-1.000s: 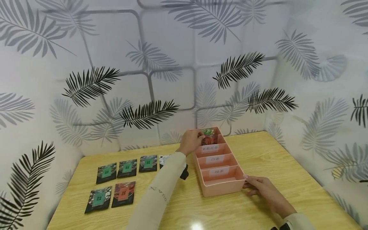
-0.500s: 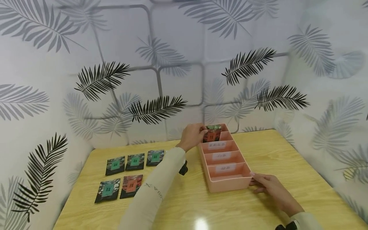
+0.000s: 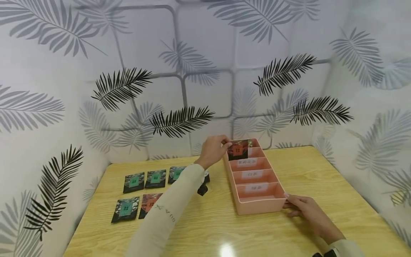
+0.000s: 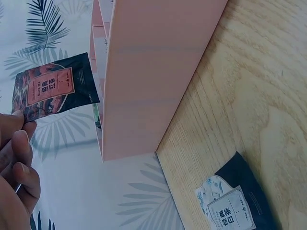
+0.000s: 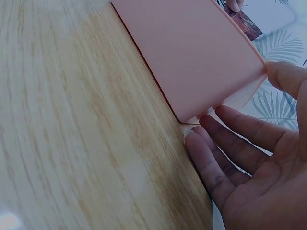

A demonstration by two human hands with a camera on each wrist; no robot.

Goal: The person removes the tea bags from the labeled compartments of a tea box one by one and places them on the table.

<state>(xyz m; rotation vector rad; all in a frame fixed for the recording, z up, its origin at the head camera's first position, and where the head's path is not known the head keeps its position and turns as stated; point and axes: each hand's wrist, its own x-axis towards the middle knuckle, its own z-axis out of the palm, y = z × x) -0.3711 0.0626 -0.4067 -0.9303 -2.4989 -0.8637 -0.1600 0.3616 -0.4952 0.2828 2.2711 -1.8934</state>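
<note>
My left hand (image 3: 212,150) pinches one edge of a black tea sachet with a red label (image 3: 238,150). In the left wrist view the sachet (image 4: 55,88) stands out past the rim of a long pink divided box (image 3: 261,207), near its far end. Part of another sachet, with green on it (image 3: 250,143), shows behind it in the farthest compartment. My right hand (image 3: 309,214) grips the box's near right corner. In the right wrist view its thumb (image 5: 283,76) lies on the rim and the other fingers (image 5: 244,129) are against the end wall.
Several sachets lie in two rows on the wooden table (image 3: 321,178) at left, including a green-labelled one (image 3: 133,182) and a red-labelled one (image 3: 149,203), partly behind my sleeve. A white-labelled sachet (image 4: 230,206) lies near the box. Paper labels (image 3: 252,174) mark the compartments.
My left hand has lifted the red-labelled sachet a little, from low in the far compartments to above the rim. The right hand keeps its grip. The head view has shifted slightly.
</note>
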